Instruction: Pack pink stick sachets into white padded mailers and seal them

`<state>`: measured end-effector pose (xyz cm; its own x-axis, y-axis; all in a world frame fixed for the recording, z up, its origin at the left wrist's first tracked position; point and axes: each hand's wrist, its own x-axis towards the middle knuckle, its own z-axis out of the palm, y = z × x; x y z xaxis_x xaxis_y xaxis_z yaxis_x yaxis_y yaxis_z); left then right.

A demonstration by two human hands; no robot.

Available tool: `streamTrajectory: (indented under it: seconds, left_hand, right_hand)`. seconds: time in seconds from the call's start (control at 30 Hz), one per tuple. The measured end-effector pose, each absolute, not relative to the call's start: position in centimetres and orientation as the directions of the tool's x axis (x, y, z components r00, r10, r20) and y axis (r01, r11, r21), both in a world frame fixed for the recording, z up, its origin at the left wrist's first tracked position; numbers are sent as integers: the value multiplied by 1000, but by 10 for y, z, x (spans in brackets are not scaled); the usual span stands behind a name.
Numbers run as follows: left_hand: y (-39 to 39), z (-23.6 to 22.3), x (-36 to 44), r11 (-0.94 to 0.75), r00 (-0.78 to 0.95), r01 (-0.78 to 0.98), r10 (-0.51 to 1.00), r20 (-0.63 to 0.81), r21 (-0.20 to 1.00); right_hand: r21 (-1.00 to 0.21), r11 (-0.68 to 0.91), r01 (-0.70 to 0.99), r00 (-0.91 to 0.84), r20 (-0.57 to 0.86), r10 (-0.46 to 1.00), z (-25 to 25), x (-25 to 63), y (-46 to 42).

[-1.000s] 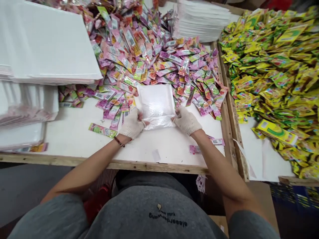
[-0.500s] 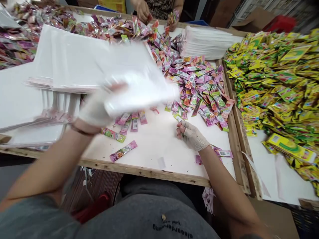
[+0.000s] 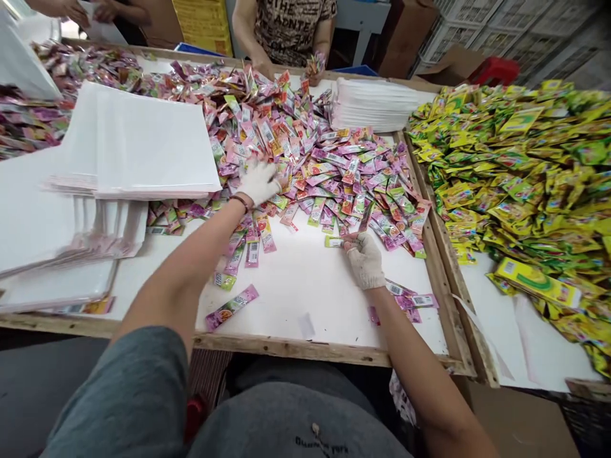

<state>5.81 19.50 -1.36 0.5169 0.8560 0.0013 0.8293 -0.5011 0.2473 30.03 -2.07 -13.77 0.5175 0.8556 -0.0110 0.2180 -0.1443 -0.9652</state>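
My left hand (image 3: 259, 182), in a white fingerless glove, reaches into a heap of pink and purple sachets (image 3: 329, 172). Its fingers are spread over the sachets, and it grips none that I can see. My right hand (image 3: 363, 257), gloved the same way, pinches one end of a green stick sachet (image 3: 333, 242) just above the white tabletop (image 3: 296, 289). Left of my left hand lies a stack of flat white bags (image 3: 157, 143). A single purple sachet (image 3: 231, 308) rests near the front edge.
Yellow packets (image 3: 520, 165) fill the area right of a wooden divider (image 3: 442, 267). Another white stack (image 3: 372, 102) stands at the back. Across the table, a co-worker's hand (image 3: 315, 69) holds several sachets. A wooden rim (image 3: 286, 348) borders the front.
My left hand has let go of a white bag and moved right and away from me, onto the sachet heap. My right hand stays at nearly the same place with the green sachet.
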Motion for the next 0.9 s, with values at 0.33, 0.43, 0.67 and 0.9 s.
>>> streamTrajectory:
  seconds: [0.33, 0.43, 0.67, 0.9]
  left_hand:
    - [52, -73, 96, -573, 631, 725, 775, -34, 384]
    - [15, -66, 96, -606, 777, 532, 627, -57, 591]
    - [49, -25, 35, -663, 727, 396, 649, 224, 636]
    - [49, -29, 51, -763, 837, 384, 525, 152, 520]
  right_hand:
    - [-611, 60, 790, 190, 337, 922, -141, 297, -25]
    - [-389, 59, 919, 22, 202, 979, -126, 303, -33]
    - [-282, -212, 936, 260, 143, 955, -94, 356, -68]
    - [-397, 0, 918, 7, 16, 1000, -64, 309, -68]
